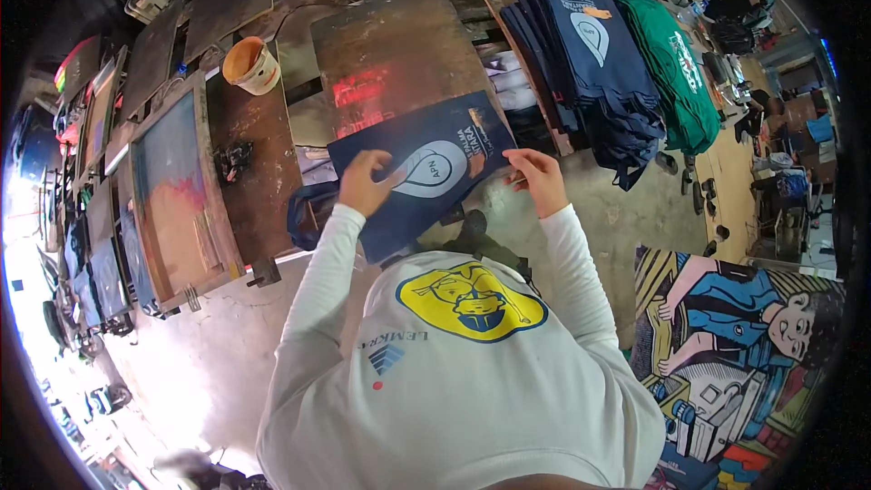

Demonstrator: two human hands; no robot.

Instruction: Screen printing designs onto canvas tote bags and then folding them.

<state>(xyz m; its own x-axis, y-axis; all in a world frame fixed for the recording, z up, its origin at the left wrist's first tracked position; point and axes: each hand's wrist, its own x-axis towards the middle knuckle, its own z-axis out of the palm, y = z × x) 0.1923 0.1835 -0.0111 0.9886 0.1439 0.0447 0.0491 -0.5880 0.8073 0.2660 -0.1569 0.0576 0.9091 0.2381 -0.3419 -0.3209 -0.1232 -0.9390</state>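
Note:
A dark navy fabric bag (pixel 415 218) with a white drop-shaped print lies over the near end of a brown wooden board (pixel 401 47), tilted, its handle loop hanging at the left. On its left part rests my left hand (pixel 368 180), thumb and fingers curved apart over the cloth beside the print. My right hand (pixel 536 177) is at the bag's right edge, fingertips bent together close to the corner; whether they pinch the cloth is hard to tell. A small orange-brown piece (pixel 477 165) lies on the bag near the printed lettering.
Right of the board, a stack of similar navy bags (pixel 592 47) hangs over another board, beside a pile of green bags (pixel 663 68). To the left stand a stained white bucket (pixel 252 65) and a wooden-framed printing screen (pixel 180 197). A painted mural (pixel 742 354) is at the lower right.

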